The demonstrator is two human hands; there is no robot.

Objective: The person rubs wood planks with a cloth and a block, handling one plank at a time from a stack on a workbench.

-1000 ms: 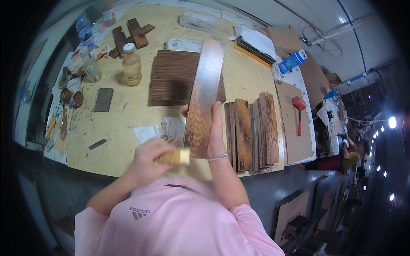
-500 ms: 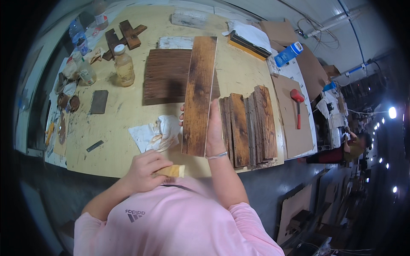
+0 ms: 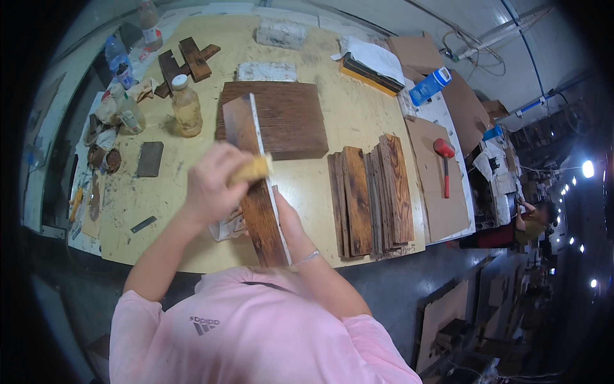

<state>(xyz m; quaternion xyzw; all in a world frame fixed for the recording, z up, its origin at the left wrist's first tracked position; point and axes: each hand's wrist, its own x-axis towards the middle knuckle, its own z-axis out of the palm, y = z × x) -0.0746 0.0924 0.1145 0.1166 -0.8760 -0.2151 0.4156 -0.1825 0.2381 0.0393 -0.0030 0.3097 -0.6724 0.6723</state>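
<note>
My left hand (image 3: pixel 214 176), smeared by motion, closes on a small yellow block (image 3: pixel 252 169); whether it is a brush or a sponge I cannot tell. The block rests against the upper part of a dark-stained wooden plank (image 3: pixel 261 224), across its pale long edge. From the right and below, my right hand (image 3: pixel 289 224) grips the plank's lower part, its fingers mostly hidden. The plank is tilted, held above the table in front of a thick brown wooden slab (image 3: pixel 294 121). A stained white cloth (image 3: pixel 225 230) shows partly behind the plank.
Several brown planks (image 3: pixel 358 201) stand side by side at right, near a red mallet (image 3: pixel 445 160) on cardboard. To the left are a jar of cloudy liquid (image 3: pixel 186 109), a grey block (image 3: pixel 150 159) and a small metal strip (image 3: pixel 143 224). A person (image 3: pixel 527 227) stands far right.
The plank has come down and left and turned so its pale edge shows. My left hand has risen from near my body, bringing the yellow block onto the plank.
</note>
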